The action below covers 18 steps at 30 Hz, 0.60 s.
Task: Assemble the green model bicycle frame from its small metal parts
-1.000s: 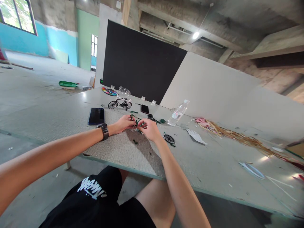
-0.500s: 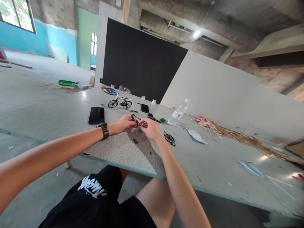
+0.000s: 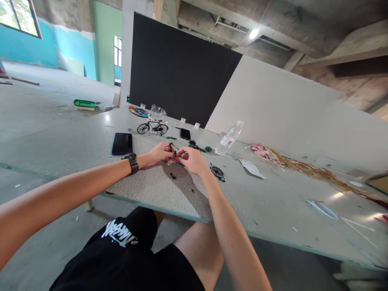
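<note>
Over the table, my left hand and my right hand meet, fingertips closed on a small dark green model bicycle frame. The fingers cover much of the frame. Below the fingertips a pale looped piece shows; whether it is attached I cannot tell. A small green part lies on the table just nearer to me. Right of my right hand is a loose spoked wheel with a green part beside it. Farther back lie a dark wheel-like part and a green lump.
An assembled black model bicycle stands behind my left hand. Two phones, one left and one behind, lie flat. A tilted-looking plastic bottle, paper and straw-like strips are to the right.
The camera view has shifted slightly. Both hands stay together on the green frame, with only small finger movement.
</note>
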{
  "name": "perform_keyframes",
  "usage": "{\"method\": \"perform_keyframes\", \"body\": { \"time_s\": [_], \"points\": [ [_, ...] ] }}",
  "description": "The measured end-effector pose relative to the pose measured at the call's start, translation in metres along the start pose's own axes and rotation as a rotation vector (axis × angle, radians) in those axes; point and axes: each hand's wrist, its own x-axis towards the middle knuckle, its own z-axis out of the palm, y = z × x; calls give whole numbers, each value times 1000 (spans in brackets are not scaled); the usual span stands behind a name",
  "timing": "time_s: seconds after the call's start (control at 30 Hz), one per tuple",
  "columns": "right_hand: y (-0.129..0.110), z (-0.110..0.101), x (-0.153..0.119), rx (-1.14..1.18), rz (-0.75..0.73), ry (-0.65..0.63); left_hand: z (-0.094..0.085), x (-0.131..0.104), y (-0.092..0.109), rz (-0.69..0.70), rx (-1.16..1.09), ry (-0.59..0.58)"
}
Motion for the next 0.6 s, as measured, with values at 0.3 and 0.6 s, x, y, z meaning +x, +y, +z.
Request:
{"method": "perform_keyframes", "body": {
  "time_s": [0.3, 0.6],
  "points": [
    [-4, -2, -2, -14, 5, -12, 0, -1, 1, 42, 92, -10],
    [-5, -3, -2, -16, 8, -30, 0, -2, 3, 73, 173, -32]
  ]
}}
